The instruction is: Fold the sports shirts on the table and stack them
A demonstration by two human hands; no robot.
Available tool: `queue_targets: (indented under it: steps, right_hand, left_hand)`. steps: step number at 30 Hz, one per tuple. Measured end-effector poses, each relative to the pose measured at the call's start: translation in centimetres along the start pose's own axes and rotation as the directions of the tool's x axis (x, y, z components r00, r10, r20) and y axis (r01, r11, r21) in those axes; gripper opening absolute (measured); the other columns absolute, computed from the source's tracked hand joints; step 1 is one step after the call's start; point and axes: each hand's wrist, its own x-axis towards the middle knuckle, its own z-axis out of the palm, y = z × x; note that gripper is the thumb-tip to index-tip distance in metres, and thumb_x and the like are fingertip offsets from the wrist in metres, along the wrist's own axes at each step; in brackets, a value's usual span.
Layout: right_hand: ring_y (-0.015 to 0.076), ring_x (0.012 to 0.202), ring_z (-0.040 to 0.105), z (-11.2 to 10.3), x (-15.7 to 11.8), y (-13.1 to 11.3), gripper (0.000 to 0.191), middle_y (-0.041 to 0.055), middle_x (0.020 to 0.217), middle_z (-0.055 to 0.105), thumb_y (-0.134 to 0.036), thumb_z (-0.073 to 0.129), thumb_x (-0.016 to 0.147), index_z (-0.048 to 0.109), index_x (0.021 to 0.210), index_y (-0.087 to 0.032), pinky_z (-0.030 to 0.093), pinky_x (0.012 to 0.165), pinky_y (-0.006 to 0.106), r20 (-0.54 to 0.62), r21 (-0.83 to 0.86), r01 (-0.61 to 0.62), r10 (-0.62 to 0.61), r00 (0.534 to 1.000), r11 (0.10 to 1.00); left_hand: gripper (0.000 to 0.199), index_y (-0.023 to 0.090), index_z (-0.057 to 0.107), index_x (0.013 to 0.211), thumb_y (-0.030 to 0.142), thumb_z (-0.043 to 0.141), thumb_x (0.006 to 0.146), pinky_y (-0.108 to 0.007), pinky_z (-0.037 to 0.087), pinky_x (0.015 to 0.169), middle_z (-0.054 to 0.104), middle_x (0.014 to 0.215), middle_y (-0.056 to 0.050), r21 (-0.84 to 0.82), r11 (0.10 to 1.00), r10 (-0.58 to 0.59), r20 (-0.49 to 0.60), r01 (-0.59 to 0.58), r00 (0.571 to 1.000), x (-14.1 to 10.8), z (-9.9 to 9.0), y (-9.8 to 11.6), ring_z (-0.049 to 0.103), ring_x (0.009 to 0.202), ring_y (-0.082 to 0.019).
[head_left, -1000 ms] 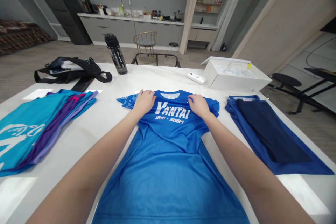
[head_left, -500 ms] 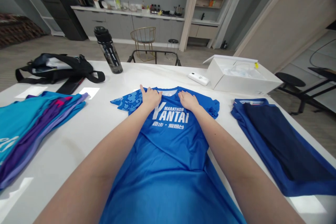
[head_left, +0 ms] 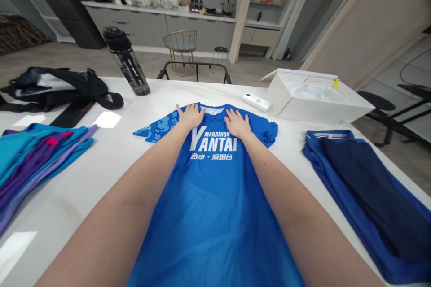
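A blue T-shirt point(head_left: 215, 193) with white "Marathon Yantai" lettering lies face up on the white table, its collar at the far end. My left hand point(head_left: 191, 116) rests flat on the shirt beside the left of the collar, fingers apart. On the other side of the collar, my right hand point(head_left: 238, 123) lies open with its fingers spread on the fabric. The patterned left sleeve spreads outward, while the right sleeve is bunched at its end. My forearms cover parts of the shirt's sides, and its hem runs out of view at the bottom.
Teal and purple garments point(head_left: 43, 152) lie at the left, near a black bag point(head_left: 60, 85) and a dark bottle point(head_left: 129, 65). Folded dark blue clothes point(head_left: 367, 193) are at the right. Behind them stand a white box point(head_left: 313, 103) and a small white device point(head_left: 256, 102).
The wrinkles across the shirt's chest and middle have smoothed out. Both hands have opened wider and lie flatter beside the collar. The view has shifted slightly.
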Motion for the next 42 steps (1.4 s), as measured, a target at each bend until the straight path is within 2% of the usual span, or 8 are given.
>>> queue_targets:
  steps: [4, 7, 11, 14, 20, 25, 33, 42]
  right_hand:
    - [0.0273, 0.153, 0.020, 0.0, -0.8, -0.1, 0.064, 0.0068, 0.166, 0.028, -0.052, 0.015, 0.106, 0.033, 0.159, -0.021, 0.012, 0.123, 0.058, -0.158, 0.027, -0.027, 0.031, 0.987, 0.999]
    - [0.0304, 0.149, 0.028, -0.9, -3.1, 1.1, 0.062, 0.0121, 0.163, 0.035, -0.048, 0.016, 0.106, 0.042, 0.153, -0.018, 0.019, 0.120, 0.058, -0.319, 0.043, -0.131, 0.138, 0.938, 0.990]
    - [0.0354, 0.133, 0.045, -3.1, -6.8, 5.5, 0.052, 0.0205, 0.147, 0.051, -0.040, 0.027, 0.104, 0.055, 0.142, -0.017, 0.033, 0.108, 0.059, -0.437, 0.092, -0.330, 0.336, 0.835, 0.939]
    - [0.0398, 0.128, 0.048, -4.3, -8.8, 9.4, 0.052, 0.0245, 0.138, 0.053, -0.046, 0.036, 0.102, 0.059, 0.137, -0.014, 0.039, 0.102, 0.060, -0.427, 0.170, -0.507, 0.527, 0.735, 0.845]
    - [0.0295, 0.110, 0.063, -4.0, -11.2, 12.2, 0.057, 0.0146, 0.127, 0.061, -0.064, 0.060, 0.087, 0.067, 0.127, -0.024, 0.048, 0.095, 0.039, -0.173, 0.113, -0.239, 0.256, 0.951, 0.964]
    - [0.0299, 0.108, 0.065, -4.2, -13.6, 13.2, 0.035, 0.0129, 0.113, 0.071, -0.044, 0.055, 0.095, 0.067, 0.120, -0.022, 0.049, 0.088, 0.038, -0.232, 0.132, -0.409, 0.429, 0.873, 0.903]
    - [0.0362, 0.108, 0.067, -5.5, -17.5, 13.5, 0.031, 0.0213, 0.115, 0.069, -0.035, 0.056, 0.093, 0.069, 0.115, -0.018, 0.050, 0.086, 0.044, -0.220, 0.117, -0.601, 0.611, 0.761, 0.791]
    - [0.0316, 0.120, 0.059, -4.9, -17.8, 10.8, 0.037, 0.0173, 0.126, 0.067, -0.034, 0.040, 0.102, 0.064, 0.124, -0.017, 0.043, 0.099, 0.044, -0.298, -0.013, -0.319, 0.301, 0.906, 0.948]
  left_hand:
    - [0.067, 0.012, 0.036, 0.157, 0.049, 0.017, 0.104, -0.060, 0.001, 0.125, 0.032, 0.164, -0.015, 0.061, 0.993, 0.109, -0.109, -0.103, 0.988, -3.1, 0.0, 0.9, 0.025, 0.153, -0.029]
    - [0.066, 0.018, 0.035, 0.158, 0.052, 0.017, 0.104, -0.062, 0.015, 0.123, 0.028, 0.166, -0.012, 0.006, 1.000, 0.000, -0.089, 0.000, 0.996, -5.8, -0.5, 0.1, 0.025, 0.153, -0.032]
    - [0.066, 0.013, 0.035, 0.156, 0.051, 0.020, 0.104, -0.060, 0.033, 0.116, 0.031, 0.163, -0.021, -0.079, 0.974, -0.222, -0.117, 0.214, 0.968, -8.3, -1.3, -4.3, 0.034, 0.149, -0.038]
    - [0.060, 0.006, 0.042, 0.149, 0.041, 0.025, 0.104, -0.055, 0.038, 0.113, 0.042, 0.155, -0.026, -0.046, 0.982, -0.190, -0.121, 0.185, 0.974, -9.8, -1.6, -7.9, 0.042, 0.143, -0.036]
    - [0.053, 0.016, 0.060, 0.136, 0.046, 0.030, 0.103, -0.053, 0.040, 0.109, 0.054, 0.147, -0.017, 0.136, 0.991, 0.019, -0.057, -0.011, 0.998, -12.5, -3.0, -9.9, 0.050, 0.135, -0.035]
    - [0.046, 0.023, 0.067, 0.121, 0.045, 0.032, 0.102, -0.052, 0.040, 0.103, 0.068, 0.125, -0.013, 0.201, 0.977, 0.093, -0.070, -0.077, 0.993, -15.7, -5.0, -10.3, 0.060, 0.118, -0.032]
    - [0.047, 0.028, 0.063, 0.132, 0.040, 0.030, 0.101, -0.054, 0.034, 0.109, 0.062, 0.139, -0.011, 0.209, 0.976, -0.050, -0.044, 0.058, 0.998, -20.4, -6.4, -13.2, 0.053, 0.130, -0.031]
    - [0.054, 0.017, 0.053, 0.145, 0.036, 0.026, 0.102, -0.044, 0.024, 0.123, 0.051, 0.151, -0.013, 0.191, 0.979, 0.091, -0.103, -0.070, 0.990, -19.7, -6.5, -9.6, 0.046, 0.140, -0.027]
